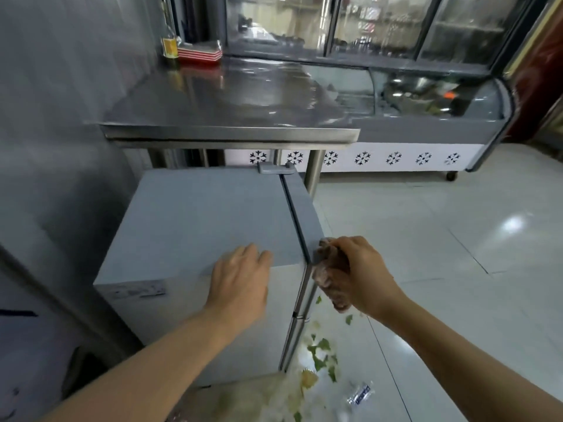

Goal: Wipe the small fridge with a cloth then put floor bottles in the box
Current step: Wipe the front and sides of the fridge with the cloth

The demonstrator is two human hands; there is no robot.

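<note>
The small grey fridge (195, 220) stands on the floor below a steel table, with its door edge facing right. My left hand (240, 281) lies flat on the near right corner of the fridge top, fingers spread. My right hand (362, 275) grips a crumpled brownish cloth (330, 275) and presses it against the top corner of the fridge door. A clear plastic bottle (359, 395) with a dark label lies on the floor near the bottom of the view. No box is in view.
A stainless steel table (231, 132) overhangs the back of the fridge. On its far corner stand a bottle (170, 45) and a red stack (199, 53). A glass display freezer (426, 117) runs along the back. Green leaf scraps (320, 354) litter the white tiled floor beside the fridge.
</note>
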